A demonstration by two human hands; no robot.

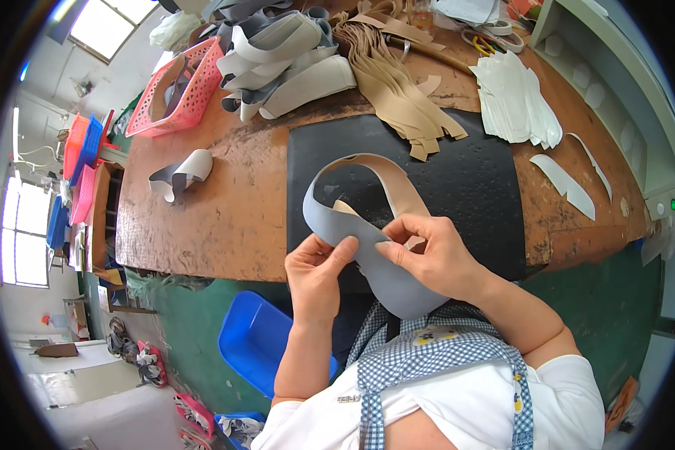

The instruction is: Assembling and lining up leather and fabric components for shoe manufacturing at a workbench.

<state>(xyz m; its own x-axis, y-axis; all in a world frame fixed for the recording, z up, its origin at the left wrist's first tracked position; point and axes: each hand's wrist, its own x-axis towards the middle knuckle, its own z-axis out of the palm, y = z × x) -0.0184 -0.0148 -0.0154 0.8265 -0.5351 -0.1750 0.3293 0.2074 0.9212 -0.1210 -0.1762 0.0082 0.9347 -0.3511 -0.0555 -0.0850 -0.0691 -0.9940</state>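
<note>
A curved strip of grey material with a tan inner side [412, 281] loops between my hands over the black mat [480, 202]. My left hand [316, 274] pinches its edge between thumb and fingers. Close by on the right, my right hand [439, 251] grips the same strip, thumb on the grey face and fingers curled behind. The strip's lower end hangs over the table edge in front of the checked apron. A small pale piece shows inside the loop; whether it belongs to the strip I cannot tell.
Stacked grey pieces [300, 75] and tan strips [405, 97] lie across the far side. White strips [514, 101] are at the right, near scissors [484, 45]. A pink basket [180, 90] and a small curled piece [184, 174] are at left. Below the table is a blue bin [251, 337].
</note>
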